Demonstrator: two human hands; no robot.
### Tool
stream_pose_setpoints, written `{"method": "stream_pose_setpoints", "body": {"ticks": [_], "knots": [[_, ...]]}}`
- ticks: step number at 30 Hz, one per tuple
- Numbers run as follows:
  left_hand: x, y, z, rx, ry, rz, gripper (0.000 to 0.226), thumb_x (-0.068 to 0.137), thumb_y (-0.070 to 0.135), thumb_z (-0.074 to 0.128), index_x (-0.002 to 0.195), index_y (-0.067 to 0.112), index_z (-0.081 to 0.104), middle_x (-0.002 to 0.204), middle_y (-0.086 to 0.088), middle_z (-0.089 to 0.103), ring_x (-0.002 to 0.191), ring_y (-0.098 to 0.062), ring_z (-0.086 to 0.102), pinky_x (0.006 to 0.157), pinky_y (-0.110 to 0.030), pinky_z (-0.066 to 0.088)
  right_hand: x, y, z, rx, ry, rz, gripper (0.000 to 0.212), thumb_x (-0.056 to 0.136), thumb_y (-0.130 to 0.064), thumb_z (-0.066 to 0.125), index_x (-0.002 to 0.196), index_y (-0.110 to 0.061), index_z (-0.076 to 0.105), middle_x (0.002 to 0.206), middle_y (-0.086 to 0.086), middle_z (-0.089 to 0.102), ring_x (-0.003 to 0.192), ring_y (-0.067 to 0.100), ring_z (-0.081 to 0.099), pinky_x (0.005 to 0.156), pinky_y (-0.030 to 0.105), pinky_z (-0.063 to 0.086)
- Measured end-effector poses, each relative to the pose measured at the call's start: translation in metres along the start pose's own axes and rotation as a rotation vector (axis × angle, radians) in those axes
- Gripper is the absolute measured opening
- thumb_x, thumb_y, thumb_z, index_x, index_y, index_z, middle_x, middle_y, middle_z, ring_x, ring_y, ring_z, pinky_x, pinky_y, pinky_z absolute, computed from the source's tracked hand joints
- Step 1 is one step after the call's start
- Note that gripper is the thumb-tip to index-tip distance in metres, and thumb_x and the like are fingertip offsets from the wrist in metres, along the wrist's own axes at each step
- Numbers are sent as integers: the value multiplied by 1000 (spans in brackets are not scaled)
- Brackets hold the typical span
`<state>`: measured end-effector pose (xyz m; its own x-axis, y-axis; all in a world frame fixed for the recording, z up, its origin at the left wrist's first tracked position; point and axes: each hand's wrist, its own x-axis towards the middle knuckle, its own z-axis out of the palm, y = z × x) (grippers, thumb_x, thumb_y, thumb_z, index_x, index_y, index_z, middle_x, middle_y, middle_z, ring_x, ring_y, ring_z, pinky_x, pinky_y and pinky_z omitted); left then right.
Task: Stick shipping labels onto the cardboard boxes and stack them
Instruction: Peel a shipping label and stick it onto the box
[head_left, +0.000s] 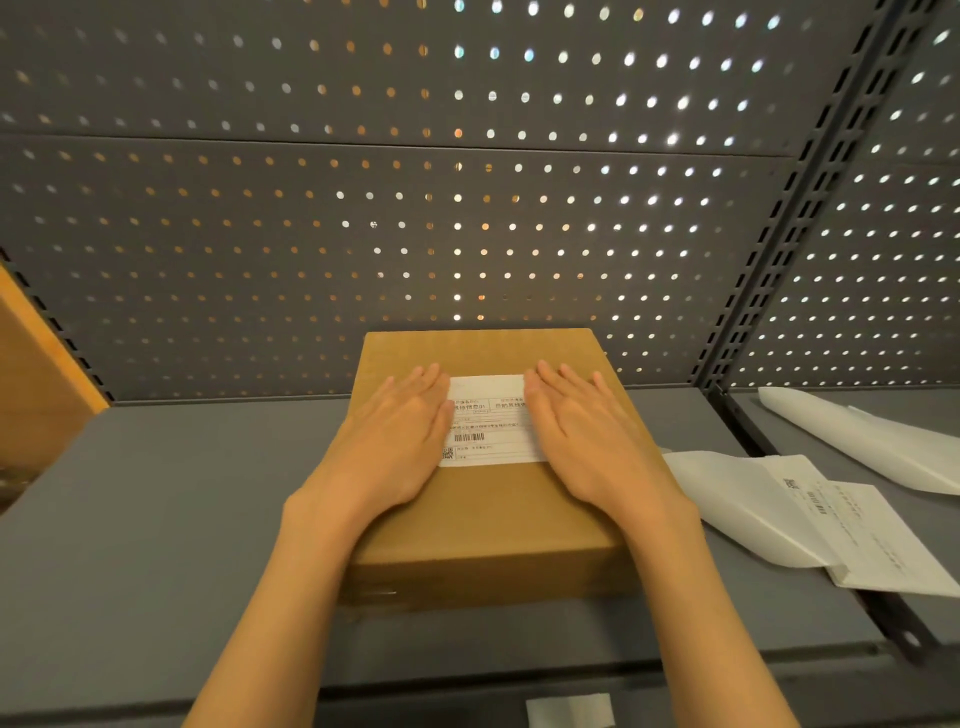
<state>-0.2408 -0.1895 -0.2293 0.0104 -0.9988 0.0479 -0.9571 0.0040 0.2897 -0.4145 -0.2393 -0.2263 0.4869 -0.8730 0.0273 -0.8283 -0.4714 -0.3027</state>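
Both hands lie flat with fingers straight, the left hand (400, 441) over the left edge of the shipping label (491, 421) and the right hand (582, 441) over its right edge, pressing it onto the cardboard box (488, 519). To do this well, sweep the palms outward from the label's middle so no bubbles or lifted corners remain. The label is white with a barcode, centred on the box top; the brown box sits on the grey shelf (156, 519), with peeled backing sheets (737, 499) to the box's right.
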Motion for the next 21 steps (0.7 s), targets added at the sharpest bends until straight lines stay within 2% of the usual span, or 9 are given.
{"method": "stream_pose_setpoints", "body": {"ticks": [4,7,10,13,15,21], "knots": [[-6,1,-5,47,35,-60,48,103,26,16,148,10,16,158,-2,12,144,-13,7,113,-22,1,-2,0,1,-19,18,22,52,102,-33,8,150,-16,19,158,1,13,146,15,7,119,33,1],[-10,3,-3,78,103,-60,49,103,25,16,148,8,16,158,-5,10,145,-15,5,113,-21,-2,-7,-6,-3,180,35,9,52,103,-34,12,150,-14,17,159,-1,10,146,10,5,117,25,0],[-14,14,0,-17,100,52,49,102,25,18,149,11,13,158,-2,6,145,-10,0,109,-16,-8,-15,-22,-6,304,8,-90,49,103,-31,17,149,-13,19,158,-2,13,145,5,6,111,14,-2],[-18,24,6,-92,36,144,48,102,22,19,149,17,10,157,1,8,144,-7,1,110,-14,-7,-23,-35,1,257,-48,-177,47,104,-27,18,149,-12,21,157,1,17,145,7,7,109,14,-2],[-20,22,11,-79,13,127,48,102,23,18,149,18,10,158,2,7,144,-5,1,111,-15,-5,-26,-34,7,161,-62,-176,48,104,-28,16,149,-12,19,158,1,15,145,7,5,110,15,-3],[-29,8,7,-15,30,27,50,102,26,20,150,13,13,158,2,8,144,-8,3,112,-18,-2,-33,-12,2,55,4,2,52,102,-35,11,150,-14,19,158,-3,14,145,8,7,116,24,2]]}}
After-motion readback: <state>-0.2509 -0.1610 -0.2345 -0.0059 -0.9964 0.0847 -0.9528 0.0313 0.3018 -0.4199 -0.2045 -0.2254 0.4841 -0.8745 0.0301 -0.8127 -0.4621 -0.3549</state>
